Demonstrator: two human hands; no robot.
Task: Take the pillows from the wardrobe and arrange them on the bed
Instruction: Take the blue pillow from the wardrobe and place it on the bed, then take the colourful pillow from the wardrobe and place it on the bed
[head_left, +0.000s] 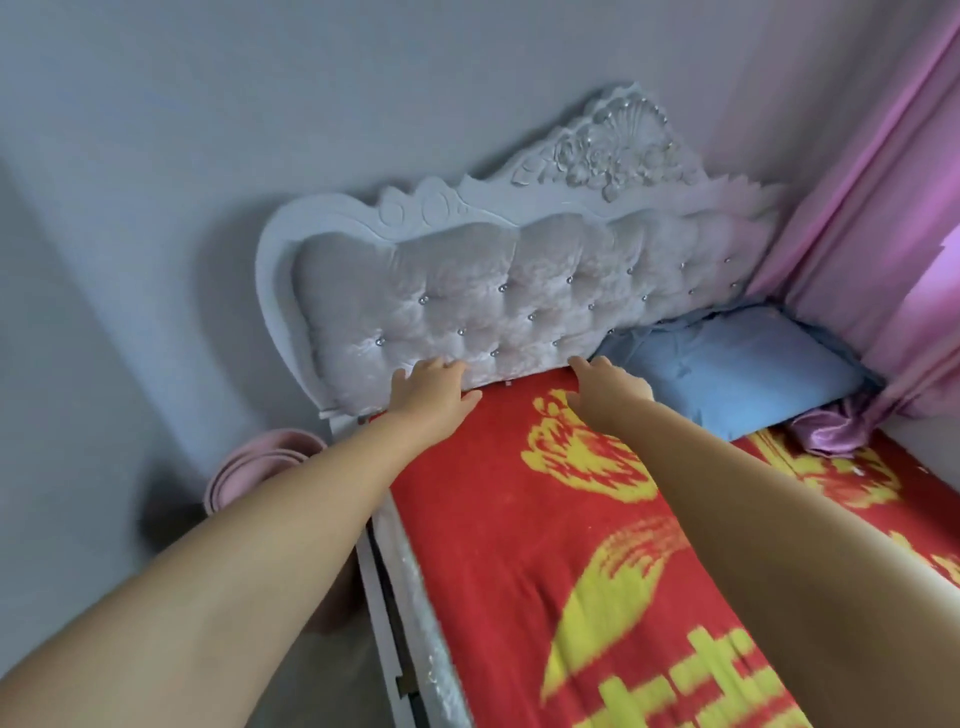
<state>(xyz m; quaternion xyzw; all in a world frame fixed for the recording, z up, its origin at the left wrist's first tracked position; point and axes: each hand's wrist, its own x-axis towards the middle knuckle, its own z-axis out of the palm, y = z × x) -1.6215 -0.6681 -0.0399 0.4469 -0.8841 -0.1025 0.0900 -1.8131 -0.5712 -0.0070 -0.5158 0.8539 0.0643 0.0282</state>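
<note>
A blue pillow (737, 364) lies at the head of the bed on the right, against the tufted white headboard (467, 291). The bed carries a red blanket with yellow patterns (519, 545). My left hand (431, 389) rests flat at the top left edge of the blanket, where it meets the headboard, fingers apart and holding nothing. My right hand (602, 387) lies flat on the blanket's top edge just left of the blue pillow, fingers spread and empty. No wardrobe is in view.
A pink curtain (872, 234) hangs at the right, its bunched satin end (831, 426) lying on the bed beside the pillow. A rolled pink mat (254, 467) stands on the floor left of the bed. A grey wall is behind.
</note>
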